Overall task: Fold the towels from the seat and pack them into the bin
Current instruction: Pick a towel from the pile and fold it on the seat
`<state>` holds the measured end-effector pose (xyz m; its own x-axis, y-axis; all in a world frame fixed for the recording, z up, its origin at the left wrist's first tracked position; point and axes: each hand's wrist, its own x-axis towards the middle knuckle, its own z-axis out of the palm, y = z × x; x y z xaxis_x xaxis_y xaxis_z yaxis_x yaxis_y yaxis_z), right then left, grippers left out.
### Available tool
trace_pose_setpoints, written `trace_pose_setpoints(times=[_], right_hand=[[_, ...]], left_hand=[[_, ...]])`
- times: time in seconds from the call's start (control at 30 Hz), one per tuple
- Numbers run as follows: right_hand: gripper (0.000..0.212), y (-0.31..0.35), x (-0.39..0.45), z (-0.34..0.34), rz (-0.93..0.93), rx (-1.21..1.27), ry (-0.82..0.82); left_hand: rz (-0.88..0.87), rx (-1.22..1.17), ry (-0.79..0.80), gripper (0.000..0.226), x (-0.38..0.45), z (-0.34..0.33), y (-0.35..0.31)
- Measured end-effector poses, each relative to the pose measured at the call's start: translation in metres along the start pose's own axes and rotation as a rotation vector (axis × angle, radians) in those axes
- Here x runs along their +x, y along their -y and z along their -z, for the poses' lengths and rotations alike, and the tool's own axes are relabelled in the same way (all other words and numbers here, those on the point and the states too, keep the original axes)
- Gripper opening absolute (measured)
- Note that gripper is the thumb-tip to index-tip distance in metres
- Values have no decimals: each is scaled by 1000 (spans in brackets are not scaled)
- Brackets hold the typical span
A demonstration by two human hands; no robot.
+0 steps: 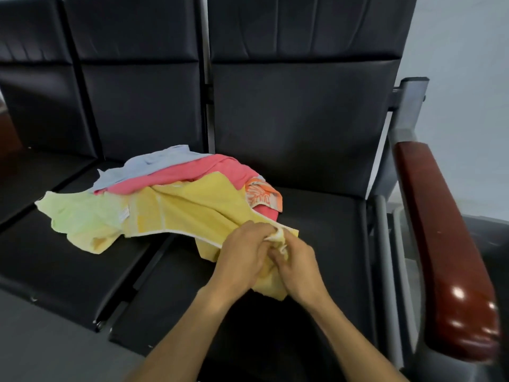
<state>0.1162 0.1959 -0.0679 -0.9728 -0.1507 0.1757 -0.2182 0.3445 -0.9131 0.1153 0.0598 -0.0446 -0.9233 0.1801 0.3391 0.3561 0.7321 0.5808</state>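
From the head camera, a row of black padded seats forms a bench (316, 216), its smooth, leather-like cushions split by narrow gaps. A loose heap of soft towels straddles the gap between the middle and right-hand seats. A pale blue towel (143, 166) lies nearest the backrest, a coral-pink towel (192, 172) crumpled against it, and an orange patterned cloth (261, 198) peeks out at the heap's right edge. A pale green towel (82, 216) spreads flat toward the left. A yellow terry towel (192, 208) with white piping drapes forward toward the seat's front edge. There the left hand (242, 255) and right hand (297, 268), close together, both pinch its bunched corner with curled fingers. A glossy reddish-brown wooden armrest (446, 244) on a grey metal frame bounds the right end.
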Motion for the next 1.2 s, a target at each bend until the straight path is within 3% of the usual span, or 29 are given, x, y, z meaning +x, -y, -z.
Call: trace_pose_setpoints(times=[0.1,0.2,0.27,0.33,0.43,0.5,0.6,0.7,0.77,0.83,0.87,0.93,1.0,1.07,1.13,1.2], right_hand=[[26,4,4,4,-3,44,-316],[27,17,0,1,16,153,-477],[25,16,-2,3,-48,187,-549],[16,10,1,10,-141,144,-453],[71,2,2,11,-137,0,-82],[66,0,-1,6,0,-100,54],[35,-1,0,9,36,-78,-94],[26,2,6,15,-142,51,-323],[23,1,7,20,-213,28,-405],[22,2,6,25,-204,-6,-409],[30,0,5,27,-179,-42,-322],[49,0,4,25,-90,-153,-50],[19,4,1,19,11,-164,21],[23,6,4,20,27,-2,-232],[29,8,9,31,-32,165,-475],[22,3,13,41,-58,114,-460]], left_hand=[[85,105,-125,27,3,-3,16],[190,260,-218,35,7,0,31],[243,237,-275,29,8,7,37],[257,144,-290,22,8,13,41],[130,62,-64,30,4,13,23],[61,-15,75,32,2,7,6],[26,4,23,13,5,-3,1],[113,91,38,20,3,-11,8],[161,168,-32,17,3,-11,12],[191,139,-172,14,7,-6,17],[165,90,-204,16,10,-3,18],[73,1,-144,23,11,-1,18],[47,-49,-41,23,8,-1,8],[99,-8,47,20,4,-5,9],[120,185,165,27,1,-11,16],[126,186,166,10,1,-14,21]])
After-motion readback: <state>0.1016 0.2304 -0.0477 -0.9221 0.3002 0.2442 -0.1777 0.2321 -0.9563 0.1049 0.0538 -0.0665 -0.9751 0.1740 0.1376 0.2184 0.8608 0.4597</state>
